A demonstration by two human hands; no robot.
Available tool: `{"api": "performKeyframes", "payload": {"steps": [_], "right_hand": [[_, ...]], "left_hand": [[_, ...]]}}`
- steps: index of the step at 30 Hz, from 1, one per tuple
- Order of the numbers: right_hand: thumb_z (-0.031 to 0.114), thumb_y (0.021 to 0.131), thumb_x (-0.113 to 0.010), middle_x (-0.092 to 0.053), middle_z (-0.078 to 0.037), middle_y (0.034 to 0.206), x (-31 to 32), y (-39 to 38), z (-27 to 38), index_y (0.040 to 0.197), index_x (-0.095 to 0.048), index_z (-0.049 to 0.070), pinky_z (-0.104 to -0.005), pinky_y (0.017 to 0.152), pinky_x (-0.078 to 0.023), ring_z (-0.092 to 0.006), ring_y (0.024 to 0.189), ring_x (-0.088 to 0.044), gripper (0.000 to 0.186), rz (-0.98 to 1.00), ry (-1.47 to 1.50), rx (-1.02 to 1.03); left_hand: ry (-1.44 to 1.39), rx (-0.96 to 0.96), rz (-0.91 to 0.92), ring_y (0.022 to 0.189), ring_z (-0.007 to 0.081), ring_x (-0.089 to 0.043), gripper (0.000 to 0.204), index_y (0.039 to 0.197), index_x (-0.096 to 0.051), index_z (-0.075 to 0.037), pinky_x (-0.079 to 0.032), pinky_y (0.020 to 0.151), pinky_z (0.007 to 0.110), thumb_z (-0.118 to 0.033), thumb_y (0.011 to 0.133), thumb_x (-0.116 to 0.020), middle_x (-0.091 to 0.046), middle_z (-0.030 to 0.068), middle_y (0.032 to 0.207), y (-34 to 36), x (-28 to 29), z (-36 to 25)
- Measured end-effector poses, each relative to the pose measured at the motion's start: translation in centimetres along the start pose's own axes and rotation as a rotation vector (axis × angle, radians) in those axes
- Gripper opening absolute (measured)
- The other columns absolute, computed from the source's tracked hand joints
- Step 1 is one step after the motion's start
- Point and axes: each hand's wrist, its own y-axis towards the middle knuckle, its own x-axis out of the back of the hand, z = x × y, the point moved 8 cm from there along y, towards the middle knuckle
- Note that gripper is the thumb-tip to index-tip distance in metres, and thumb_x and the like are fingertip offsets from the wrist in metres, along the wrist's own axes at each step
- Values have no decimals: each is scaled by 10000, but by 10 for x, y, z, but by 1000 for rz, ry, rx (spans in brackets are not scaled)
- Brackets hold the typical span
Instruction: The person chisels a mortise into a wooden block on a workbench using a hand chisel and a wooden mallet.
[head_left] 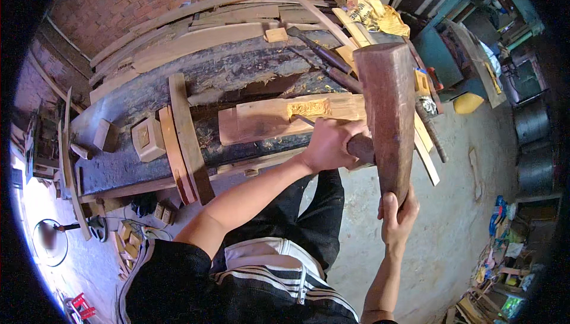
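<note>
On the workbench a pale wooden board (249,125) lies across, with a roughly cut recess (309,107) full of light chips. My left hand (329,146) is closed round the dark round handle (360,148) of a chisel, whose thin blade (304,120) reaches to the recess's near edge. My right hand (396,217) grips the lower part of a big dark wooden mallet (386,104), held upright in front of the camera, over the board's right end and hiding part of it.
The dark, rough bench (130,104) holds strips (184,128), blocks (148,140), chisels (326,54), planks (202,33) along the brick wall and a crumpled yellow bag (389,18). Concrete floor (463,175) is on the right, with clutter (499,235); scrap wood (127,241) lies lower left.
</note>
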Motion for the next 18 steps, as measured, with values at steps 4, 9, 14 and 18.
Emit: {"api": "performKeyframes", "payload": {"steps": [4,9,14,18], "right_hand": [[468,992,-474,-524,-56,583,4,-8,21,981,-545,-43,-266,385,-360,-122,423,-479,516,-121,331,30],[318,991,-519,-508,-9,561,-29,-3,-7,1042,-564,-39,-247,395,-371,-72,440,-473,363,79,248,-186],[380,995,-537,-474,11,564,-57,14,-48,1005,-563,-12,-249,355,-338,-73,407,-448,393,79,378,-367],[436,980,-556,-461,15,536,-89,31,-95,958,-563,1,-245,344,-321,-71,386,-433,435,134,318,-476]], "left_hand": [[-132,103,2,650,279,-668,256,843,-625,-117,-506,582,360,-135,625,-760,-644,87,686,0,6,9],[-251,229,36,647,117,-579,236,816,-609,-49,-466,608,264,-22,639,-762,-602,37,699,-5,20,19],[-290,258,-236,655,64,-552,169,739,-583,-68,-450,599,248,-30,786,-741,-589,-35,719,6,61,30],[-435,306,-406,508,95,-473,126,833,-572,-79,-410,506,260,-93,899,-679,-523,-24,645,15,96,57]]}}
